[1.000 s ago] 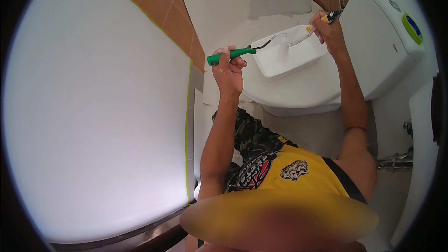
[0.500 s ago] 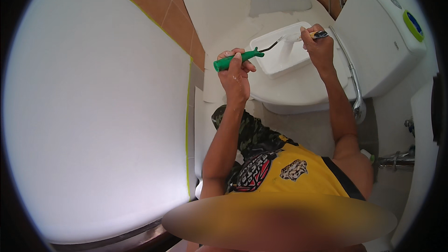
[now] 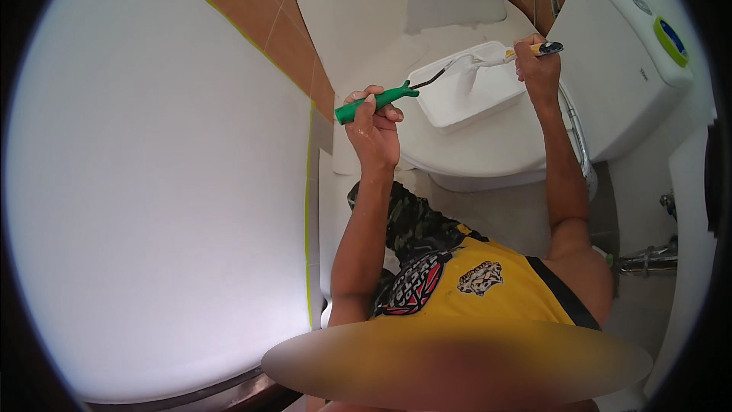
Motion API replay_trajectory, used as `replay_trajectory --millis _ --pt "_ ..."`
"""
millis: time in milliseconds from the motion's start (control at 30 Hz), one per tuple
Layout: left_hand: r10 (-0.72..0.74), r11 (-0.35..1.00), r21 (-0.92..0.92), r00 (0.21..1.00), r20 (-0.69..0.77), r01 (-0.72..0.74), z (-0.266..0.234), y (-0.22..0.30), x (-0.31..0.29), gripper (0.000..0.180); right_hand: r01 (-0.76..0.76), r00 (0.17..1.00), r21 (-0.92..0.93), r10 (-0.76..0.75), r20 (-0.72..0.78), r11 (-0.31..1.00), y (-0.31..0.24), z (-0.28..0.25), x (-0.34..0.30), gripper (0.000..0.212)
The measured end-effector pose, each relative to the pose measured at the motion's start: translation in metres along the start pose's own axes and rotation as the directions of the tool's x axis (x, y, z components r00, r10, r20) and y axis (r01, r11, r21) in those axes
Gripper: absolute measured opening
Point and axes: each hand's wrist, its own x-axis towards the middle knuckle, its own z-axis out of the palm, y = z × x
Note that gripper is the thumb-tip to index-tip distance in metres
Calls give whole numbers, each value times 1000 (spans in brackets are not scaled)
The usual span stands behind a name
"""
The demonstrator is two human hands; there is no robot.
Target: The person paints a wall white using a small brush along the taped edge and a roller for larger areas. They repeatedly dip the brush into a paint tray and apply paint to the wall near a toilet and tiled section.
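Note:
My left hand [image 3: 374, 133] is closed around the green handle of a paint roller [image 3: 381, 102]. The roller's thin metal rod reaches right, over a white rectangular paint tray [image 3: 488, 108]; its far end is white and blends with the white paint inside. In my right hand [image 3: 540, 72] is a paintbrush [image 3: 549, 49], its dark handle tip poking out to the right. White-coated bristles point left and meet the roller's end above the tray; I cannot tell exactly where they touch. Beneath the tray is the closed toilet lid [image 3: 457, 154].
The toilet tank [image 3: 610, 84], with a green-rimmed blue item [image 3: 671, 40] on top, stands at the right. A hand-spray hose [image 3: 576, 126] runs beside it. Left is a large white surface [image 3: 168, 183] edged with green tape [image 3: 308, 206]. Metal pipework [image 3: 648, 262] juts out at lower right.
My left hand has drawn the roller slightly left and down. My right hand has moved right and a little up with the paintbrush, showing more of its white bristles.

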Motion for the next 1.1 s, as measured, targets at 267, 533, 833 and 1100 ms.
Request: replay_trajectory --millis 267,533,833,1100 --pt "-5 989 -146 998 -59 -3 -1 -6 3 9 178 982 168 -164 -95 970 35 16 -47 14" --pt "40 992 -111 983 -179 -61 4 -3 5 7 139 988 -97 -145 -56 986 46 25 -69 13" --pt "74 997 -16 990 -121 -77 12 -5 -7 9 268 959 -86 -274 -66 960 35 20 -71 10" --pt "133 991 -1 983 -129 -134 14 -2 -5 10 321 936 -16 -320 -148 947 32 22 -65 8"
